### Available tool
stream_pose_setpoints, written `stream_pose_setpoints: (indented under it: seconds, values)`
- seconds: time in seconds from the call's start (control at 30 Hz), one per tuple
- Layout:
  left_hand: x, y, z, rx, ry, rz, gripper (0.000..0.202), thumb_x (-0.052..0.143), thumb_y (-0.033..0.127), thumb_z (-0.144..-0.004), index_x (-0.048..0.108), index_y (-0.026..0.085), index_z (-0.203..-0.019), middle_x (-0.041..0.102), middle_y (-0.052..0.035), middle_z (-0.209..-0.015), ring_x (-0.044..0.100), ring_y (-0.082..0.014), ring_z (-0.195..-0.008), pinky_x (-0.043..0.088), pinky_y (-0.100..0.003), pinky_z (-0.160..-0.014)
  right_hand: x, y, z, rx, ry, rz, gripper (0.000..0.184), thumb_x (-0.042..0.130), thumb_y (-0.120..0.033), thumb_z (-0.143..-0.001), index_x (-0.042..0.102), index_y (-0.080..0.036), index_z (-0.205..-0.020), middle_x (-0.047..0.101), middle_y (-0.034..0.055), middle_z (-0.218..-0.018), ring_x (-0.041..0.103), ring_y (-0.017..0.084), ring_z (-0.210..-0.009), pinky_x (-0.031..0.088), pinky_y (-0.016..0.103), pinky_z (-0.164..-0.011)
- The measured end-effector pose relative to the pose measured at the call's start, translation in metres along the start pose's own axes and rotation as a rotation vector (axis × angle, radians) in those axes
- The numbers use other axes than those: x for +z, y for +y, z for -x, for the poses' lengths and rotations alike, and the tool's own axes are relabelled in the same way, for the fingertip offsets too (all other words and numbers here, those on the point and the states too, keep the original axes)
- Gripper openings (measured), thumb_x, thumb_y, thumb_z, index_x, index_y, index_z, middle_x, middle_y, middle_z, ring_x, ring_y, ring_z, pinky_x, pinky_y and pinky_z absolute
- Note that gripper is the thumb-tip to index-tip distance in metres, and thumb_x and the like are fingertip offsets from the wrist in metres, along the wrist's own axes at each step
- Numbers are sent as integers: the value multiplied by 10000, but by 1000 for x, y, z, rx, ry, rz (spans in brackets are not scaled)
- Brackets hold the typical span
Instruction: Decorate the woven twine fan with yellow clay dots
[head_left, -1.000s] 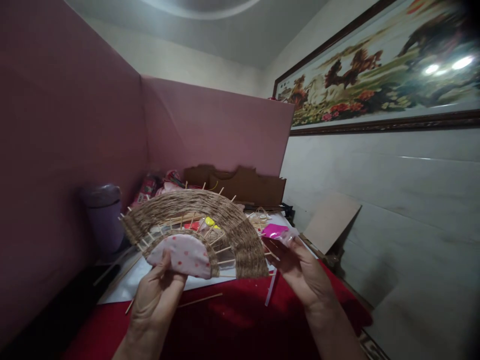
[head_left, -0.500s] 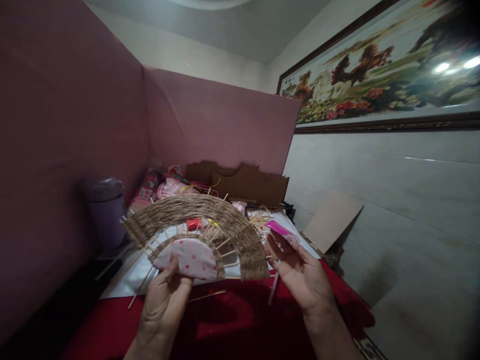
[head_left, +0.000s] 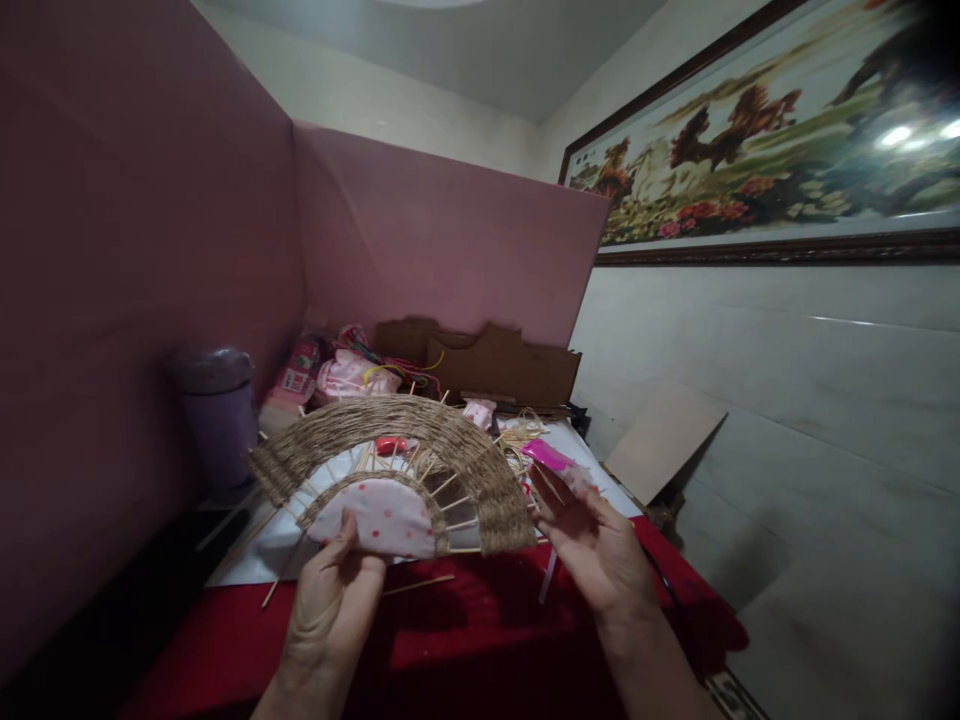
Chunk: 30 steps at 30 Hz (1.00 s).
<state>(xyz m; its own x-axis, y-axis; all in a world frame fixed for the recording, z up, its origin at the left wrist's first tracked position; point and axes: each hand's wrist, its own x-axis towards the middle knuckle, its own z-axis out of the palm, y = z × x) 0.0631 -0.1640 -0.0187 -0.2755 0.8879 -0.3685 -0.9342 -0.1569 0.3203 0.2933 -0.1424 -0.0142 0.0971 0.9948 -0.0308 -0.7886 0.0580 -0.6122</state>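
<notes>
A half-round woven fan piece made of brown twine wound over thin wooden sticks is held up over the table. Its centre is a white fabric pad with pink dots. My left hand pinches that pad from below, thumb on its face. My right hand is at the fan's right edge, fingers spread and touching the stick ends. A pink packet lies just beyond its fingertips.
A red cloth covers the table, with a white sheet and loose sticks on it. A lilac lidded cup stands at the left, brown cardboard and pink craft things at the back. Pink partition boards enclose the left and back.
The fan has dropped slightly and tilted flatter. My right hand moved from near the pink packet down to the fan's right edge. The camera view shifted a little downward.
</notes>
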Motion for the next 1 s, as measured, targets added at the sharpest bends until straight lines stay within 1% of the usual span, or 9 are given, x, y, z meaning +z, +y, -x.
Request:
stream_pose_setpoints:
  seconds: [0.1,0.2,0.4,0.5,0.6,0.7,0.8,0.9,1.0]
  values:
    - [-9,-2,-3,4,-10,-11,419,396,47,-881,511,178,-1263,725,-77,-890,673,-151,-885,489,-319,-918,0,6,-11,12,-6,25,131,667,-174,-686,618,-218,-800,725,21,-890,640,217,-983,513,359,-720]
    - [-19,-5,-6,-24,-42,-2,447,401,59,-883,471,186,-1305,720,-100,-954,663,-184,-940,489,-362,-923,-2,12,-26,18,13,55,110,663,-141,-674,592,-212,-717,724,-7,-786,670,209,-883,520,383,-738]
    - [-31,-13,-7,-56,-90,-97,434,410,60,-879,461,126,-1305,694,-163,-1017,658,-249,-957,506,-429,-897,-6,19,-53,49,55,83,104,641,-106,-655,586,-192,-668,722,14,-707,686,202,-750,535,358,-714]
    - [-35,-11,-7,-145,-72,-196,449,405,67,-882,415,97,-1329,664,-210,-1064,638,-296,-991,517,-475,-864,-4,20,-59,7,45,92,112,641,-86,-629,597,-184,-660,713,11,-664,682,194,-691,537,335,-699]
    - [-36,-2,-5,-307,-67,-274,537,469,72,-857,325,71,-1375,584,-275,-1177,574,-359,-1075,506,-508,-865,-4,22,-62,-17,72,105,116,637,-75,-607,591,-177,-641,703,5,-641,674,182,-654,535,312,-668]
    - [-35,7,-2,-500,-107,-341,631,553,130,-825,273,-18,-1371,467,-373,-1255,496,-428,-1131,508,-489,-866,-6,24,-63,-51,86,133,117,649,-99,-598,577,-177,-648,696,-2,-638,665,174,-637,528,297,-626]
    - [-34,14,2,-638,-128,-389,724,593,234,-812,239,-122,-1335,452,-433,-1216,477,-463,-1129,518,-469,-851,-9,26,-62,-89,87,146,153,672,-124,-588,559,-183,-672,682,-22,-626,655,163,-615,520,285,-590]
    - [-34,16,7,-672,-119,-432,779,613,270,-799,211,-134,-1330,483,-435,-1175,502,-468,-1098,527,-471,-832,-8,27,-59,-119,104,154,214,698,-136,-563,549,-188,-706,674,-37,-621,644,154,-579,520,283,-571]
    - [-34,14,9,-612,-88,-459,703,603,238,-808,243,-56,-1335,511,-400,-1173,553,-445,-1049,551,-460,-778,-5,29,-57,-157,80,190,249,725,-152,-539,534,-185,-696,672,-41,-622,642,149,-564,523,279,-577]
